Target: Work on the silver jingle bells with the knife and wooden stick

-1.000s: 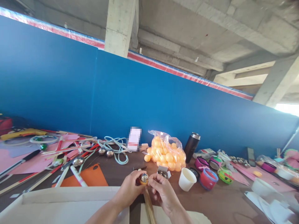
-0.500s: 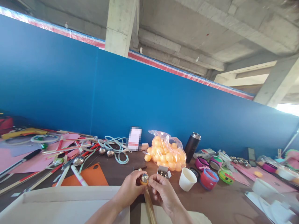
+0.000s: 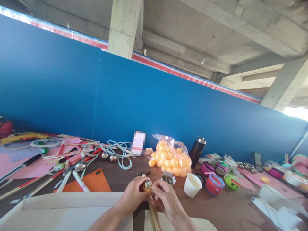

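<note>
In the head view, the left hand was nearly closed, thumb and fingers curled around a silver ball that showed orange along its lower edge. The right hand was at the ball's 3 o'clock side, its thumb and index fingertip brought together close against it; whether a small item was pinched between them could not be told. The ball was above the brown table, over a wooden stick that ran toward 6 o'clock; contact between ball and stick could not be confirmed. Taking the ball as the clock's centre, a small open box of tiny metallic pieces was noted just past 2 o'clock, and a white paper cup, tilted in view, at 3 o'clock. A clear bag of orange balls lay between 1 and 2 o'clock, with a black bottle beyond it near 2 o'clock. Two further silver balls and a looped pale-blue cord were recorded around 10 o'clock. An orange sheet lay at 9 o'clock, and a blue partition stood at 12 o'clock.
</note>
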Demonstrator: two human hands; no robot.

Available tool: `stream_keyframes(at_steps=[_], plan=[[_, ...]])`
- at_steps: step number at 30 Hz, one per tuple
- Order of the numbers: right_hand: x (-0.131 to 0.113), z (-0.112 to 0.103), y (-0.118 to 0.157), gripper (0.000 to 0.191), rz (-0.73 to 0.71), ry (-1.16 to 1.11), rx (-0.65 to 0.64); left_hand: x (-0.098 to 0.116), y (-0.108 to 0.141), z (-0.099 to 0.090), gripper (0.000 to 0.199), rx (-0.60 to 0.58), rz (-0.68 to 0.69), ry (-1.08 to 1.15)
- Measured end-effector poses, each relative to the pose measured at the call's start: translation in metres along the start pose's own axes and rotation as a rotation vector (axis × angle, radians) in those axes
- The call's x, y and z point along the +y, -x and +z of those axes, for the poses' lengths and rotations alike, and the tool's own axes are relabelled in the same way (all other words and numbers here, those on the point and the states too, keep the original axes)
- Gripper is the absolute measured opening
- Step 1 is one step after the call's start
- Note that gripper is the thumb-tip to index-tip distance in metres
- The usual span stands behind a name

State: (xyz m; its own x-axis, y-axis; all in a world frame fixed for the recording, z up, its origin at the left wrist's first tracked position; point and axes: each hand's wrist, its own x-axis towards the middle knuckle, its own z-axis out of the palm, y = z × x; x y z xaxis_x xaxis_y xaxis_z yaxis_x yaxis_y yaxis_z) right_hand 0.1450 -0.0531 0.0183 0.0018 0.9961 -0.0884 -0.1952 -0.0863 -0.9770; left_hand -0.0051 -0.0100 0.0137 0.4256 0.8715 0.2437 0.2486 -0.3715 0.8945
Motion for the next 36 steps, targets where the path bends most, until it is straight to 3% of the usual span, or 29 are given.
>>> stream_keyframes(at_steps=[8, 17, 25, 36], plan=[[0.003, -0.001, -0.001, 0.031, 0.012, 0.008, 0.021, 0.007, 0.002, -0.004, 0.041, -0.014, 0.001, -0.087], [0.009, -0.003, -0.002, 0.038, 0.028, 0.039, 0.039, 0.008, 0.004, -0.004, 0.042, -0.033, 0.018, -0.103], [0.003, -0.001, 0.001, 0.035, -0.036, 0.086, 0.035, 0.008, 0.002, -0.004, 0.039, 0.001, 0.007, 0.008], [0.000, -0.017, 0.005, 0.021, -0.199, 0.551, 0.159, 0.005, 0.000, -0.006, 0.043, 0.080, 0.028, 0.149]])
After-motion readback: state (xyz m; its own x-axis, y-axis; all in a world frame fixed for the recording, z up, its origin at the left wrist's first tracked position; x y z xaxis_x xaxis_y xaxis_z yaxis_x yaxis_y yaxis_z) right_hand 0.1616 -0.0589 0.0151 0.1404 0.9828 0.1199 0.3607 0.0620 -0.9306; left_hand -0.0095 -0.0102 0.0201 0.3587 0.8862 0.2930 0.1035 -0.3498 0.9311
